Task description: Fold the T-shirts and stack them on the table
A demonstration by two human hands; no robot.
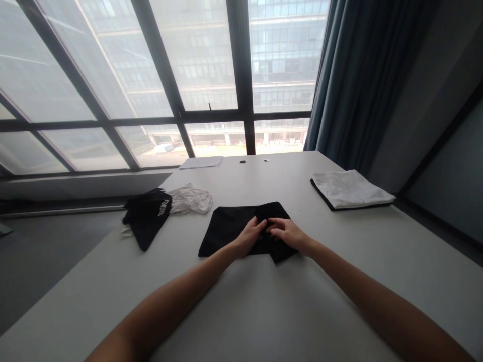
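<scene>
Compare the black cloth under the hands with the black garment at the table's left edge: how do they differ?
The black cloth lies flat, folded; the black garment is crumpled. The black cloth sits centrally under the left hand and right hand; the black garment droops over the table edge, untouched. Both are black fabric.

Crumpled black garment [146, 217] and white garment [190, 199] left, folded stack [350, 190] right, paper [200, 162] beyond.

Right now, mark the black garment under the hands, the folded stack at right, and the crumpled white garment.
black garment [228, 226], head view, its flat left half.
folded stack [349, 188], head view, the white top layer.
crumpled white garment [190, 199], head view, its middle.
</scene>
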